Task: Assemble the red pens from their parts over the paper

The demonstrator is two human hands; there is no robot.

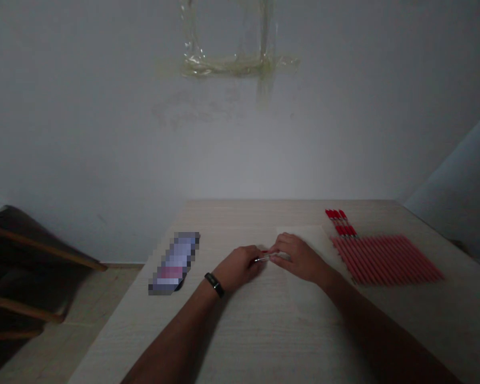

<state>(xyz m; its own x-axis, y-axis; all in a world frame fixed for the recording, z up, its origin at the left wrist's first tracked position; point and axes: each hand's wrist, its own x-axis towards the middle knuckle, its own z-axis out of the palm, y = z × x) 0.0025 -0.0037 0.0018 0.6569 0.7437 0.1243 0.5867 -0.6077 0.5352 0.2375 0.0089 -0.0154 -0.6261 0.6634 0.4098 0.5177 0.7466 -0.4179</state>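
Note:
My left hand [240, 266], with a black band on its wrist, is closed around one end of a slim clear-and-red pen [263, 258]. From the right, the fingers of my right hand [298, 257] pinch the other end, so the pen lies level between both hands just above the table. Much of it is hidden by my fingers. To the right, several pens with red caps [341, 223] lie side by side. Just in front of them is a neat row of slender red sticks [388, 260], which look like pencils or pen barrels.
A pale sheet of paper [310, 298] lies under my right hand on the light wooden table [240, 341]. A phone with a blurred screen [176, 261] rests at the left. Behind the table stands a wall [240, 154] with old tape on it. Dark wooden furniture [24, 266] is at far left.

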